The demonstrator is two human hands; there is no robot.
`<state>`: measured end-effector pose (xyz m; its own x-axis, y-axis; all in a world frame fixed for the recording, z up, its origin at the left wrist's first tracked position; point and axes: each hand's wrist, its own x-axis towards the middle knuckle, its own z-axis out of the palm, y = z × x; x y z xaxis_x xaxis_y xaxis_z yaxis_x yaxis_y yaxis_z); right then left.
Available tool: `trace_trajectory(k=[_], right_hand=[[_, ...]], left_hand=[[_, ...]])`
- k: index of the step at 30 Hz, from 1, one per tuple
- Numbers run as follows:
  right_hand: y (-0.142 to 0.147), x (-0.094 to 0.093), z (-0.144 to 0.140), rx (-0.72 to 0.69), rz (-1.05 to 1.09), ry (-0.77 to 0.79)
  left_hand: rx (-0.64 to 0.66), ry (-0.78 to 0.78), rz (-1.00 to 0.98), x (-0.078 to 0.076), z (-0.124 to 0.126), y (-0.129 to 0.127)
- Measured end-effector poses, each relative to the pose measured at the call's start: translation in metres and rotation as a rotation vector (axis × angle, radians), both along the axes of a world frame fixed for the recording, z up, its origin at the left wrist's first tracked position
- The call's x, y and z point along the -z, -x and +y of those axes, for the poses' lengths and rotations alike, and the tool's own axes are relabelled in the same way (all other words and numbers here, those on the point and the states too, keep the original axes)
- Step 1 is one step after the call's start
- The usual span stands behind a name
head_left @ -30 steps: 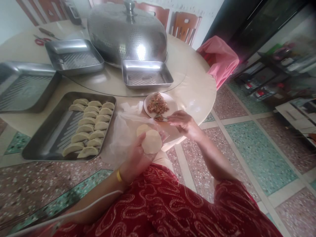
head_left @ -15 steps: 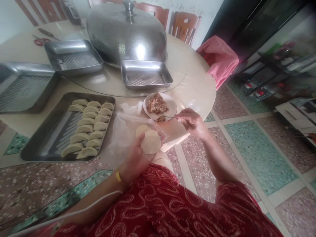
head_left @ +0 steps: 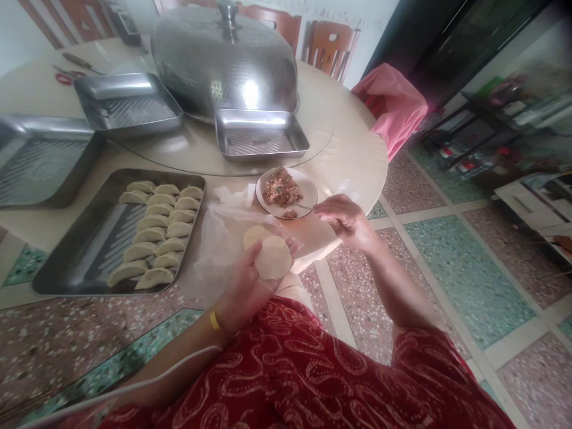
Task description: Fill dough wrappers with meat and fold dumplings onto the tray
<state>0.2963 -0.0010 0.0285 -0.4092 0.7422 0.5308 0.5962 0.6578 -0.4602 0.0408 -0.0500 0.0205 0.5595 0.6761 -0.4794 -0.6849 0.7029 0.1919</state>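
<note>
While cupped palm-up at 6 o'clock of the table edge, left hand [head_left: 243,289] supports wrapper [head_left: 273,257]: fingers curled beneath, thumb resting on the near left rim. Wrapper round, lying flat, face up, no long axis. Second wrapper [head_left: 252,235] partly hidden behind it at 11 o'clock, touching.

Right hand [head_left: 344,219] closed in a pinch on spoon [head_left: 300,208], fingers bunched around the handle end. Spoon long axis running 3 o'clock to 9 o'clock, slightly tilted; bowl end pointing to 9 o'clock, loaded with filling and resting at the near rim of plate [head_left: 308,186]. Handle end pointing to 3 o'clock, hidden in the hand.

Plate located at 12 o'clock of the wrapper, near the table [head_left: 353,161] edge. Filling [head_left: 276,187] heaped on its centre. Clear bag [head_left: 223,238] spread at 9 o'clock of the wrapper, reaching to the plate.

Tray [head_left: 75,268] at 9 o'clock of the bag, long axis running 7 o'clock to 1 o'clock. Dumplings [head_left: 158,232] set in two rows along its right half, each lying crosswise to the tray axis, neighbours touching.

Three more trays beyond: one [head_left: 261,140] at 12 o'clock of the plate, one [head_left: 127,107] at 10 o'clock, one [head_left: 44,161] at the far left. Domed cover [head_left: 223,56] standing behind them, knob up. Pink bag [head_left: 393,110] at 2 o'clock, beside the table.
</note>
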Motion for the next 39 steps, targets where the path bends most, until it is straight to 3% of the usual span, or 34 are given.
trace_trajectory(k=[5, 9, 19, 24, 29, 32, 39], right_hand=[[0.001, 0.008, -0.005, 0.268, 0.062, -0.006], [0.01, 0.015, -0.009, 0.349, 0.135, 0.055], [0.033, 0.03, -0.023, 0.391, 0.3, 0.152], [0.032, 0.039, -0.005, 0.426, 0.766, 0.445], [0.024, 0.031, 0.006, 0.329, 0.841, 0.606], [0.024, 0.021, -0.01, 0.283, 0.827, 0.592], [0.038, 0.014, -0.056, 0.269, 0.727, 0.347]], left_hand=[[0.024, 0.024, 0.008, 0.003, -0.001, -0.004], [0.022, 0.055, 0.035, 0.001, -0.001, -0.007], [0.035, 0.116, 0.037, 0.0, 0.008, -0.01], [0.048, 0.16, 0.095, -0.002, 0.022, -0.02], [-0.018, 0.143, 0.066, -0.006, 0.029, -0.022], [-0.025, 0.117, 0.006, -0.005, 0.027, -0.02], [-0.023, 0.126, -0.032, -0.005, 0.023, -0.014]])
